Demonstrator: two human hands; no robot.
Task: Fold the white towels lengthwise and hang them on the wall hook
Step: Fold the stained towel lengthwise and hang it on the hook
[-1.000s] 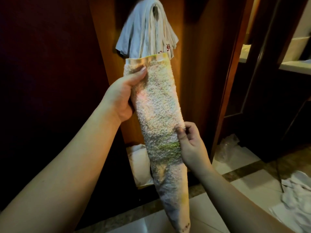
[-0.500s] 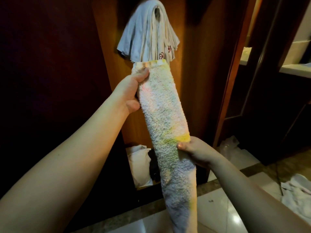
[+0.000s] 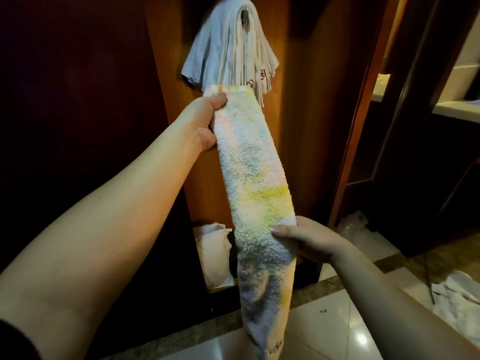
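A long white terry towel [image 3: 253, 178], folded into a narrow strip with faint coloured stains, hangs stretched between my hands. My left hand [image 3: 205, 123] grips its upper left edge just below the top hem. My right hand [image 3: 304, 239] grips its right edge lower down, thumb across the front. The towel's tail hangs toward the floor. Just above the top hem, several folded white towels [image 3: 233, 53] are draped over the wall hook [image 3: 245, 18] on a wooden panel.
A white bag or cloth [image 3: 214, 252] sits in the low wooden niche behind the towel. Crumpled white cloth [image 3: 457, 294] lies on the tiled floor at right. A dark doorway and a counter [image 3: 457, 110] are to the right.
My right hand slid down the towel's right edge and turned thumb-forward. The strip now stands straighter and more stretched; my left hand stays at the top.
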